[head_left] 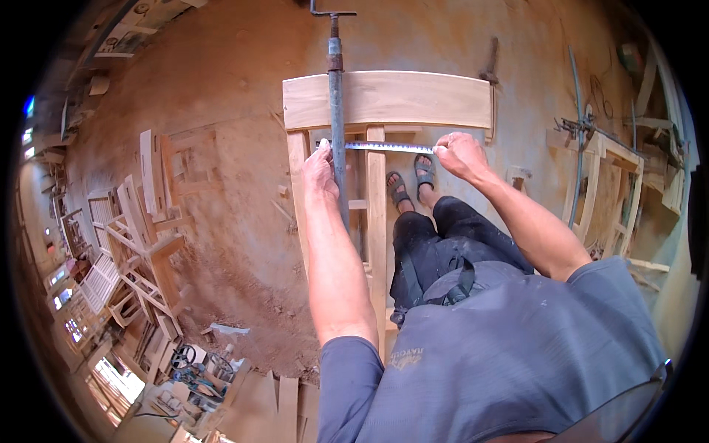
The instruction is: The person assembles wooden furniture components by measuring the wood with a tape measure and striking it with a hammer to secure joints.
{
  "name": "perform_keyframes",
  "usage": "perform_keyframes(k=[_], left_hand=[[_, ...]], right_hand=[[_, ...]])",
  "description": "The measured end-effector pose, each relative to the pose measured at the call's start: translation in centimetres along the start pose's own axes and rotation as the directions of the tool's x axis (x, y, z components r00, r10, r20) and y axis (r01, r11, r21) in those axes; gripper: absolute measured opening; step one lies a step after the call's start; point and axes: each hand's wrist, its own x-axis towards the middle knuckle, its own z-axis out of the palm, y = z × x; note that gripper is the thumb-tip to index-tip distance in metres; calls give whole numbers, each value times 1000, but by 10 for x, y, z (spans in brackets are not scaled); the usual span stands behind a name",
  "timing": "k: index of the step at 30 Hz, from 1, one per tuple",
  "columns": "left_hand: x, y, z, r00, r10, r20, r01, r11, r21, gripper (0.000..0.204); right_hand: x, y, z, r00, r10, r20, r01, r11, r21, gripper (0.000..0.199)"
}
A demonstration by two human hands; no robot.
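My left hand (320,168) and right hand (458,153) are apart, each pinching one end of a thin metal measuring tape (388,148) stretched level across the pale wooden chair frame (388,100) in the upper middle of the frame. A long grey steel bar clamp (337,111) stands upright just beside my left hand, crossing the frame's broad top board

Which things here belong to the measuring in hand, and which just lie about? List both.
In hand:
left hand
right hand
silver steel tape measure blade
pale wooden chair-back frame
long grey metal bar clamp

Lying about:
stacked unfinished wooden chair frames
clamped wooden frame at right
sawdust-covered brown floor
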Motion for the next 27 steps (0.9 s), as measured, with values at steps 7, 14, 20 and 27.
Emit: perform_keyframes(k=[7, 14, 20, 27], left_hand=[[-3, 6, 4, 998, 26, 54, -16, 982, -187, 30], [-3, 8, 8, 1000, -6, 24, 10, 980, -198, 38], [0, 6, 14, 1000, -25, -3, 24, 989, -146, 42], [-10, 14, 22, 999, -8, -40, 3, 992, -125, 43]], right_hand=[[10, -29, -10, 995, -13, -95, 14, 1000, 7, 28], [17, -45, 6, 988, -13, -153, 19, 999, 36, 27], [18, -40, 16, 977, -57, -207, 44, 997, -64, 24], [19, -52, 12, 980, 6, -199, -25, 995, -93, 24]])
